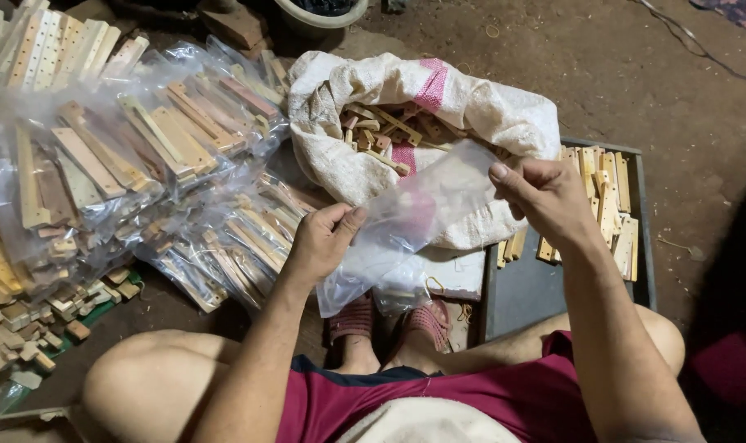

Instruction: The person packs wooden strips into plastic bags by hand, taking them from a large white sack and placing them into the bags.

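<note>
**Clear plastic bag held between both hands over a sack of wooden pieces**

An empty clear plastic bag [414,221] hangs stretched between the two hands, above the person's lap and in front of the sack. The left hand [322,239] pinches its lower edge between thumb and fingers; the right hand [545,197] pinches the upper edge the same way, so both grips are closed on the bag. Held at opposite edges, the film is pulled taut, likely to separate its layers.

Just behind the bag sits a white woven sack [471,107] with its mouth rolled open, showing small wooden pieces [381,131] within easy reach. To the right, a dark metal tray [553,287] on the earth floor carries flat wooden slats [607,197]. On the left, filled plastic bags of slats [160,148] lie piled together, with loose wooden blocks [28,328] beside them. The person's sandalled feet [389,324] rest below the bag.
</note>
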